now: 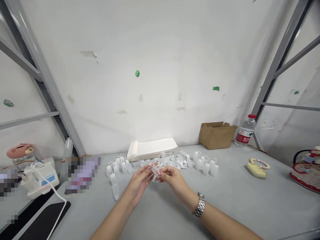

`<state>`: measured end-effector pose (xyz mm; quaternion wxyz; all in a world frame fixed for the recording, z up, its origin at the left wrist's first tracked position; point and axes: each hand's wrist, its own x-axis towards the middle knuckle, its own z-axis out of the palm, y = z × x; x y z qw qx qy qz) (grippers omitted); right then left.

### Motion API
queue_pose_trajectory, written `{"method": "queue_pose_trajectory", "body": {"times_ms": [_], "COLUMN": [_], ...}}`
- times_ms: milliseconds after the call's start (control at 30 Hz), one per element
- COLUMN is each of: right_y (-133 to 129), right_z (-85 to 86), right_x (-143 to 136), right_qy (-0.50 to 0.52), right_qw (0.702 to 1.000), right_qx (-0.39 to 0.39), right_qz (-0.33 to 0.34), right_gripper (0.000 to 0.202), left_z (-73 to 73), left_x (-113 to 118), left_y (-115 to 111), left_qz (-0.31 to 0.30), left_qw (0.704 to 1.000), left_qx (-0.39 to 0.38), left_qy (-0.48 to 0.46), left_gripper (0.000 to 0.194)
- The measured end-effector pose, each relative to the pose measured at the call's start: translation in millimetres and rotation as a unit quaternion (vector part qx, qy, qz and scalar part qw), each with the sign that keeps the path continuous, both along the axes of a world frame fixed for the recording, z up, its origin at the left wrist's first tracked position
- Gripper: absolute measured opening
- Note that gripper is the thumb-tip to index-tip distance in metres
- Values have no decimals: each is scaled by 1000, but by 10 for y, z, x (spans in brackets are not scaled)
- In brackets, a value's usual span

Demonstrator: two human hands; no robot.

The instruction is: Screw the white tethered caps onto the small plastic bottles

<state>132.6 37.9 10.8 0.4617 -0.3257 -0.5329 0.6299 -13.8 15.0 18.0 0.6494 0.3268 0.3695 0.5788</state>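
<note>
Between my two hands is a small translucent plastic bottle (155,170), held above the grey table. The fingers of my left hand (142,178) close on it from the left. My right hand (172,178), with a metal watch on the wrist, pinches it from the right. Just beyond my hands lies a loose pile of similar bottles and caps (172,162). Several capped bottles (121,165) stand to the left, and one bottle (115,191) lies nearer to me. More upright bottles (206,167) are grouped on the right.
A stack of white sheets (152,148) lies against the wall. At the back right are a cardboard box (218,136) and a water bottle (245,131). A yellow case (256,170) sits at right. On the left are a white power strip (42,176) and a black phone-like slab (45,221).
</note>
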Motion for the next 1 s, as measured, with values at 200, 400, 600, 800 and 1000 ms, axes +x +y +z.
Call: {"method": "queue_pose_trajectory", "body": {"times_ms": [200, 400, 600, 800, 1000], "right_y": [-2, -23, -48, -73, -74], "right_z": [4, 30, -2, 32, 29], "right_x": [-4, -3, 1, 7, 7], "right_qy": [-3, -2, 52, 129, 163], "right_qw": [1000, 1000, 997, 975, 965], "right_qx": [6, 8, -57, -165, -177], "right_qz": [2, 4, 28, 76, 105], "right_gripper": [32, 34, 31, 26, 22], "left_z": [5, 4, 22, 59, 87], "left_x": [-10, 7, 51, 65, 132], "left_y": [0, 12, -26, -41, -61], "left_qz": [13, 22, -2, 12, 39], "left_qw": [1000, 1000, 999, 1000, 997], "left_qx": [6, 8, 0, 7, 36], "left_qy": [-22, -9, -32, 22, 52], "left_gripper": [24, 24, 25, 32, 39]}}
